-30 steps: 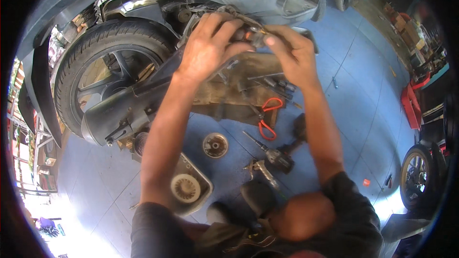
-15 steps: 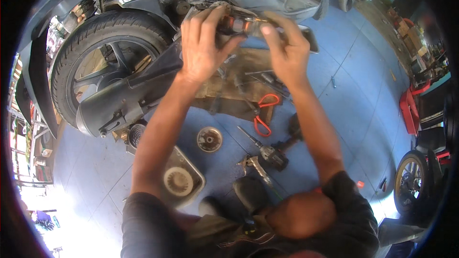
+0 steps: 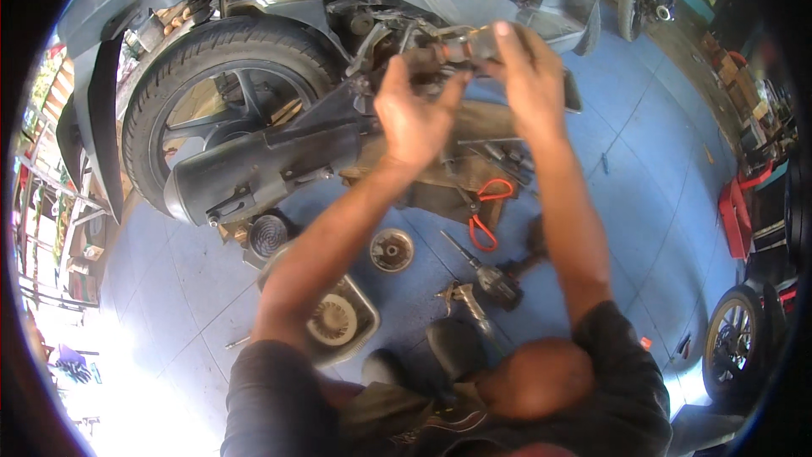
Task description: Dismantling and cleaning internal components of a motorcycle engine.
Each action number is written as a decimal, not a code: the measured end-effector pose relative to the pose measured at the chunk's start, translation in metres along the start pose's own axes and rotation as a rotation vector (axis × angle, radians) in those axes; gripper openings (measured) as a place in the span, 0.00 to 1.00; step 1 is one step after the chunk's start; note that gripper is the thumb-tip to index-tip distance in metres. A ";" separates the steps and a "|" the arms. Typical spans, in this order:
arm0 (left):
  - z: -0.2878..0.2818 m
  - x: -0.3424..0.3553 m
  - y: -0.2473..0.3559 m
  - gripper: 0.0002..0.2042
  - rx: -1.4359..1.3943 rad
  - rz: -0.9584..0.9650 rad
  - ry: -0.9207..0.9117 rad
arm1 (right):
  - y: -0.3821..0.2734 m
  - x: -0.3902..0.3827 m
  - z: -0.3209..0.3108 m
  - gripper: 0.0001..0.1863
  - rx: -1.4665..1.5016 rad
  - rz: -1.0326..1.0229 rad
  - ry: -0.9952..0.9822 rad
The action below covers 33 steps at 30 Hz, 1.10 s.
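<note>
At the scooter's engine area, my right hand (image 3: 534, 89) has its fingers closed around the grey end of a dark part with orange-red bands (image 3: 457, 50). Motion blur keeps me from telling what kind of part it is, or whether it is fixed to the engine. My left hand (image 3: 414, 123) is just below and left of that part, thumb and forefinger spread; its other fingers are mostly hidden. Left of my hands are the scooter's rear wheel (image 3: 139, 106) and the black exhaust muffler (image 3: 262, 171).
Below my hands, red-handled pliers (image 3: 484, 233) and other tools lie by a wooden board (image 3: 397, 161). On the blue tiled floor are a round metal part (image 3: 392, 250), an impact driver (image 3: 499, 286), an air gun (image 3: 463, 300) and a tray (image 3: 372, 330) holding a fan wheel (image 3: 332, 320).
The whole view has shifted, so the scene appears farther right. My left hand has come down and right, its fingers no longer over the engine's top; my right hand stays at the banded part.
</note>
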<state>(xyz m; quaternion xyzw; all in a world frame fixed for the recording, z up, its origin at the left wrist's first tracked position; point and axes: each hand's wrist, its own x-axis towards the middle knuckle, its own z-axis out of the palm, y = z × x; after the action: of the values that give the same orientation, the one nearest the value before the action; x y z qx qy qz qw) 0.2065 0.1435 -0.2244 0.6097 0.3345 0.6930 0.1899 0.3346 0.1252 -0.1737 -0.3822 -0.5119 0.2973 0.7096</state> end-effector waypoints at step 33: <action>-0.032 0.020 0.002 0.15 0.266 0.332 -0.185 | 0.032 -0.043 0.021 0.17 -0.689 -0.699 0.218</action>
<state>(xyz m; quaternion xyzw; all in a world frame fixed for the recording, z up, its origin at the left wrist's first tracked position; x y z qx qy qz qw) 0.1718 0.1478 -0.2102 0.7371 0.2991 0.6057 0.0211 0.3012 0.1124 -0.2181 -0.4287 -0.6005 -0.1863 0.6488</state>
